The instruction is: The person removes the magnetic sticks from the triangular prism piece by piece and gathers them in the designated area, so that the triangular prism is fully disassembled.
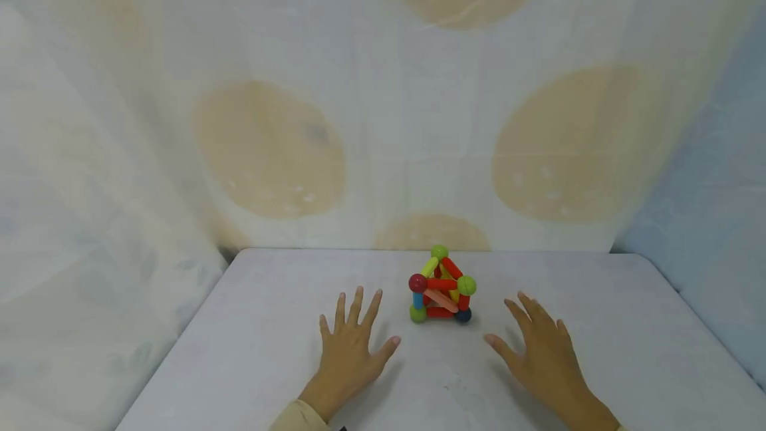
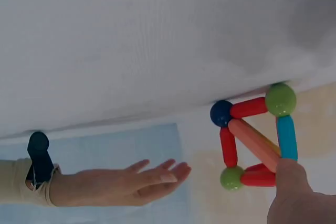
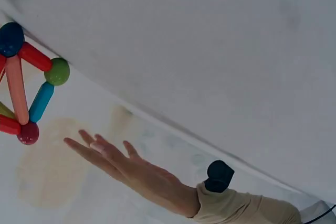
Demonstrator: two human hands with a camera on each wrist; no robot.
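— Looking at the rod-and-ball frame (image 1: 441, 286), where does it sit and what are the hands doing?

— It stands on the tabletop (image 1: 251, 351), towards the far edge, near the draped cloth backdrop (image 1: 269, 151). The left hand (image 1: 350, 344) lies flat just left of the frame and nearer the person; the right hand (image 1: 538, 351) lies just right of it. Each grip is spread, fingers straight and apart, holding nothing.

— What could go wrong?

— My judgement: the frame looks lightly joined, rods meeting at balls. A hand closing from one side only could push it towards the backdrop or tip it off its base. Squeezing a single rod might pull a joint apart.

— Anything hard to read?

— The rods at the back of the frame overlap, so I cannot count them. In the left wrist view a fingertip (image 2: 294, 192) covers the frame's lower corner; whether it touches I cannot tell. The right wrist view cuts the frame off at the picture's edge.
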